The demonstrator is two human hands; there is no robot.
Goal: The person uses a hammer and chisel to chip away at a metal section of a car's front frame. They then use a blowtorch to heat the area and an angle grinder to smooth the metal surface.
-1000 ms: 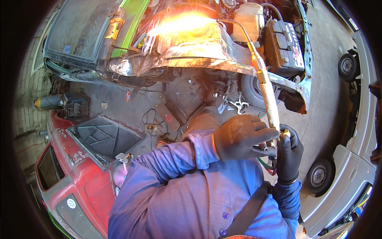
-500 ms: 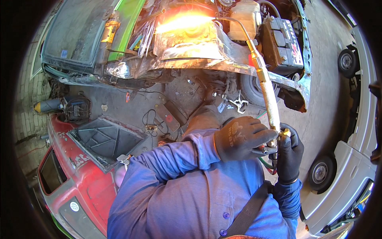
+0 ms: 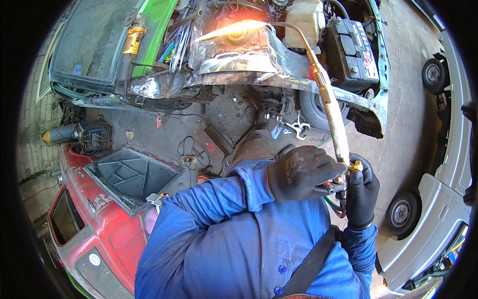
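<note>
A gas torch [image 3: 332, 104] slants up from my hands, its thin bent neck reaching over a car's engine bay. From the tip an orange-white flame [image 3: 231, 30] streams left above the bare, scorched metal of the inner fender [image 3: 234, 52]. My left hand [image 3: 301, 172], in a black glove, is closed at the torch's valve end, with a small red part near its fingertips. My gloved right hand [image 3: 363, 194] grips the same end from the right, fingers at a yellow knob [image 3: 356, 166]. Red and green hoses [image 3: 333, 207] hang below the handle.
A car battery [image 3: 351, 52] and a pale plastic tank [image 3: 303, 22] sit right of the flame. Metal rods [image 3: 181, 50] and a yellow angle grinder [image 3: 134, 40] lie to its left. Cables and a locking clamp [image 3: 298, 127] are on the floor. A red car body [image 3: 112, 224] stands left.
The flame has shrunk from a broad, glaring burst to a narrower, pointed stream, and the metal beneath looks less glaring. Both hands stay almost where they were on the torch.
</note>
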